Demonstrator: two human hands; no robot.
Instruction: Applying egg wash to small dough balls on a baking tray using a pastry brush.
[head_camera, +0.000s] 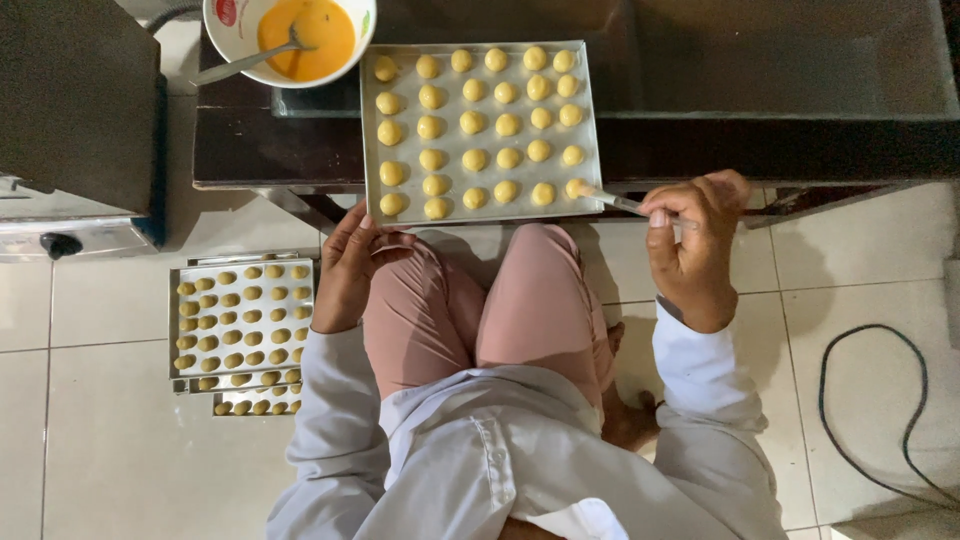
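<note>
Pale round dough balls (474, 125) fill the rectangular metal baking tray (590, 120) on the dark table (760, 140); right hand (695, 245) fingers grasp a thin brush (612, 200), left hand (350, 270) fingers, released, steady the tray edge, and excess pressure could dent the corner ball.

No packages, labels, signs or screens are visible anywhere in this view.

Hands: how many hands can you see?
2. The left hand rests by the near edge of the baking tray on the table. The right hand holds a brush to a corner dough ball. None seem hidden.
</note>
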